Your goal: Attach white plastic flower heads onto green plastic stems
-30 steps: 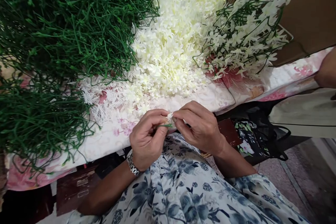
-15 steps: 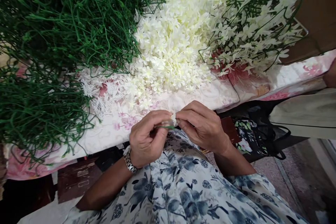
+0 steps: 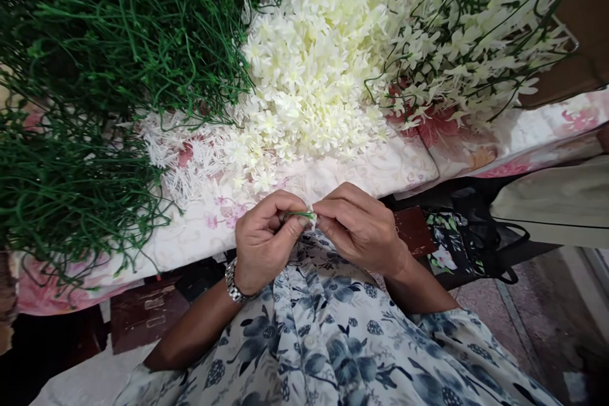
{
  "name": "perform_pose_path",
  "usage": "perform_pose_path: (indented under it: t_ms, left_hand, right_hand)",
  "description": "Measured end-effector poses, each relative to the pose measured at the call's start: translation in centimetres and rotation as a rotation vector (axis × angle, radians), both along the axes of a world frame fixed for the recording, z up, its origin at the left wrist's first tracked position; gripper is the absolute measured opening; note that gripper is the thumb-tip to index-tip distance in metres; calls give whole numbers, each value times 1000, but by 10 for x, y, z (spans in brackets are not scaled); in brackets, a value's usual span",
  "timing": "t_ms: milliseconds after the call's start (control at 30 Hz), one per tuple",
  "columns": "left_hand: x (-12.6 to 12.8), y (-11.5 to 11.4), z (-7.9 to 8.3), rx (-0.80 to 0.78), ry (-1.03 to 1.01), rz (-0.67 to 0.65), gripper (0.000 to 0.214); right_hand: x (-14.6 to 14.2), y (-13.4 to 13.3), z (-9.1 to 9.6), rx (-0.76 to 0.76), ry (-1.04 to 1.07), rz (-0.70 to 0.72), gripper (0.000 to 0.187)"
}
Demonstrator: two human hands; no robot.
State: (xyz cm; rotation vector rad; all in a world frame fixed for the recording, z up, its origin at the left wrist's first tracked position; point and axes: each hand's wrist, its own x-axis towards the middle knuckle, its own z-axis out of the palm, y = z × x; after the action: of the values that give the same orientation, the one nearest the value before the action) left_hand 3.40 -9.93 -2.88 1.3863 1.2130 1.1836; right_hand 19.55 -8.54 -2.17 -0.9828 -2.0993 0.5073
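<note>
My left hand point(image 3: 269, 241), with a metal watch on its wrist, is closed on a short green artificial stem point(image 3: 301, 214) between thumb and forefinger. At the stem's tip is a small white artificial flower point(image 3: 311, 221), mostly covered by fingers. The fingertips of my right hand point(image 3: 359, 228) pinch this flower from the other side. Both hands meet at the table's near edge, in front of my patterned shirt. Beyond them lies a heap of loose cream-white flower heads point(image 3: 318, 82). Small white thread-like pieces point(image 3: 183, 162) lie left of the heap.
Big piles of green plastic stems point(image 3: 128, 44) cover the table's left side. Stems with white blossoms point(image 3: 457, 51) lie at the right beside a brown box point(image 3: 583, 32). A floral cloth point(image 3: 380, 171) covers the table. A black floral bag point(image 3: 450, 244) is below at right.
My left fingers have shifted on the stem, which now lies higher, above the thumb. The flower has turned slightly between the fingertips. The view has moved a little.
</note>
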Motion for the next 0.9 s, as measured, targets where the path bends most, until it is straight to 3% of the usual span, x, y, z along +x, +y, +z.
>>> perform_pose_path:
  t_ms: [200, 367, 467, 700, 900]
  left_hand:
    - [-3, -1, 5, 36, 88, 1, 9]
    - [-5, -5, -1, -143, -181, 45, 6]
    - [-6, -6, -3, -205, -233, 53, 3]
    - [-5, -8, -3, -179, -157, 58, 6]
    - [-8, -10, 0, -165, -237, -1, 8]
  right_hand:
    - [-2, -1, -1, -6, 16, -1, 10]
    - [-7, -4, 2, -129, 120, 11, 14]
    - [-10, -4, 2, -129, 145, 11, 13]
    - [-18, -5, -4, -74, 125, -19, 9]
    - [-16, -4, -5, -114, 140, 18, 8]
